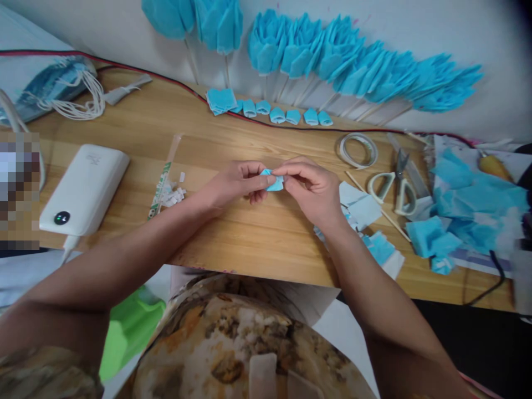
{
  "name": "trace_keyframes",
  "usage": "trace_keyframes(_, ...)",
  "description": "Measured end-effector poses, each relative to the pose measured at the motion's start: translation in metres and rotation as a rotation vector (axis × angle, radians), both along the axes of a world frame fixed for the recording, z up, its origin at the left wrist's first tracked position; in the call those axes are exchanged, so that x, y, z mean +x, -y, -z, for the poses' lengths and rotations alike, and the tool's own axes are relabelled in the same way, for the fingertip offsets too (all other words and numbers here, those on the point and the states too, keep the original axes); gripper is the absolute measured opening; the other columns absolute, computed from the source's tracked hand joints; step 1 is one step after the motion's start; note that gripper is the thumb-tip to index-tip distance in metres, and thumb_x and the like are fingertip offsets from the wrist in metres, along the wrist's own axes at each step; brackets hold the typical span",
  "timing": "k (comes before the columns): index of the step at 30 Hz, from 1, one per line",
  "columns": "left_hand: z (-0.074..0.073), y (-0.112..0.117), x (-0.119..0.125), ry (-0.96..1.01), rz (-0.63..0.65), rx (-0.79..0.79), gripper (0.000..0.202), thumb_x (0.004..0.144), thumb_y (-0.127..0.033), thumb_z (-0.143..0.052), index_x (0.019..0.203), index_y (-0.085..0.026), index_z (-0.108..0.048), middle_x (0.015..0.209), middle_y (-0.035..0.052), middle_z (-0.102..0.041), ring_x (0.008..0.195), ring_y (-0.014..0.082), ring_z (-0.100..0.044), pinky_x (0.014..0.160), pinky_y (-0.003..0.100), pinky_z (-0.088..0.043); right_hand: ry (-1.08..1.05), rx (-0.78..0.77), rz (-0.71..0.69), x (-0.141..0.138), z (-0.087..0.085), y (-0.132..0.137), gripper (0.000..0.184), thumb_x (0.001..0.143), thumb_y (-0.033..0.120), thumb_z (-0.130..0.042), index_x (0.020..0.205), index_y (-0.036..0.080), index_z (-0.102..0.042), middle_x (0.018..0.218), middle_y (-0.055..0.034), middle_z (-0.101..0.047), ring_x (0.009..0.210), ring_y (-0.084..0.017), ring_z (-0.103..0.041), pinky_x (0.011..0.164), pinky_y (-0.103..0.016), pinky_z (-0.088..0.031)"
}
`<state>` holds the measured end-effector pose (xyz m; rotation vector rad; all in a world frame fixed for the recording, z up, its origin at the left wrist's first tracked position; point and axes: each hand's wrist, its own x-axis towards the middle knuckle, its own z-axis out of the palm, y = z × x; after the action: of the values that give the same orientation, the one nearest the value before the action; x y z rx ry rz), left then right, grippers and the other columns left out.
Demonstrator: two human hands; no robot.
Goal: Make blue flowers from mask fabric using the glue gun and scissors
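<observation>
My left hand [236, 183] and my right hand [310, 185] meet over the middle of the wooden table [233, 238]. Both pinch a small folded piece of blue fabric [272, 180] between fingertips and thumbs, just above the tabletop. Along the back edge lies a row of small rolled blue pieces [274, 112]. Behind them, several blue fabric flowers on sticks [357, 64] lean against the white wall.
A white power bank [85, 188] lies at the left, face masks with ear loops [62, 88] behind it. To the right are a tape roll [358, 149], scissors [394, 185], cut blue and white scraps [432, 235], and a thin stick [376, 208]. A clear plastic strip [164, 174] lies left of my hands.
</observation>
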<state>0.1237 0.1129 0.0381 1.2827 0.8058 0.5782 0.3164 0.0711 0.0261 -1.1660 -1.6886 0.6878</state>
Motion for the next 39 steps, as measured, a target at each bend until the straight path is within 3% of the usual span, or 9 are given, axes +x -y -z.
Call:
trace_keyframes(4, 0.0011, -0.0006, 0.0007, -0.015, -0.036, 0.002, 0.021, 0.084, -0.028, -0.072, 0.072, -0.016, -0.060, 0.059, -0.0021, -0.061, 0.053, 0.0069, -0.055, 0.052, 0.017, -0.043, -0.070, -0.117, 0.021, 0.0001, 0.0007, 0.0014, 0.025, 0.092, 0.022, -0.061, 0.109, 0.030, -0.078, 0.101, -0.0011, -0.076, 0.089, -0.017, -0.069, 0.084, -0.035, -0.058)
trace_keyframes(7, 0.0017, -0.0018, 0.0014, -0.017, -0.066, 0.024, 0.019, 0.084, -0.025, -0.071, 0.072, -0.016, -0.059, 0.059, -0.0028, -0.061, 0.051, 0.0065, -0.054, 0.052, 0.017, -0.043, -0.220, -0.266, 0.026, 0.0013, 0.0015, 0.0002, 0.028, 0.096, 0.038, -0.063, 0.120, 0.030, -0.073, 0.100, -0.0012, -0.075, 0.087, -0.016, -0.068, 0.077, -0.031, -0.059)
trace_keyframes(12, 0.0026, -0.0025, 0.0014, -0.033, -0.104, 0.069, 0.017, 0.084, -0.022, -0.069, 0.072, -0.016, -0.059, 0.058, -0.0033, -0.060, 0.052, 0.0062, -0.053, 0.052, 0.017, -0.044, -0.320, -0.459, -0.067, 0.0019, 0.0005, -0.0028, 0.039, 0.091, 0.061, -0.066, 0.086, 0.022, -0.070, 0.081, -0.0019, -0.068, 0.075, -0.014, -0.065, 0.067, -0.026, -0.058)
trace_keyframes(17, 0.0041, -0.0016, 0.0006, -0.042, -0.104, 0.099, 0.017, 0.084, -0.024, -0.071, 0.073, -0.016, -0.060, 0.058, -0.0033, -0.061, 0.052, 0.0064, -0.053, 0.052, 0.016, -0.044, -0.270, -0.443, -0.077, -0.0002, -0.0012, -0.0035, 0.031, 0.083, 0.049, -0.079, 0.084, 0.022, -0.065, 0.069, 0.0035, -0.058, 0.064, -0.010, -0.057, 0.062, -0.025, -0.052)
trace_keyframes(26, 0.0062, -0.0042, -0.0013, 0.012, -0.130, 0.081, 0.027, 0.093, -0.039, -0.066, 0.079, -0.016, -0.063, 0.064, 0.0003, -0.064, 0.055, 0.0086, -0.058, 0.055, 0.018, -0.048, -0.241, -0.389, -0.033, 0.0001, 0.0008, -0.0044, 0.025, 0.084, 0.042, -0.076, 0.080, 0.022, -0.061, 0.068, 0.0036, -0.056, 0.063, -0.010, -0.052, 0.060, -0.025, -0.044)
trace_keyframes(33, 0.0064, -0.0044, -0.0011, -0.016, -0.173, 0.123, 0.023, 0.091, -0.031, -0.068, 0.076, -0.016, -0.062, 0.059, -0.0020, -0.062, 0.052, 0.0071, -0.056, 0.053, 0.016, -0.045, -0.183, -0.377, -0.045, -0.0011, -0.0015, -0.0039, 0.018, 0.084, 0.035, -0.072, 0.080, 0.021, -0.062, 0.068, 0.0031, -0.059, 0.064, -0.011, -0.051, 0.060, -0.026, -0.041)
trace_keyframes(39, 0.0050, -0.0029, 0.0006, -0.012, -0.114, 0.113, 0.025, 0.091, -0.033, -0.068, 0.075, -0.016, -0.061, 0.062, -0.0009, -0.064, 0.054, 0.0074, -0.057, 0.054, 0.017, -0.046, -0.215, -0.372, -0.003, -0.0015, 0.0011, -0.0044, 0.015, 0.084, 0.034, -0.072, 0.081, 0.023, -0.062, 0.068, 0.0039, -0.054, 0.063, -0.012, -0.051, 0.060, -0.027, -0.042)
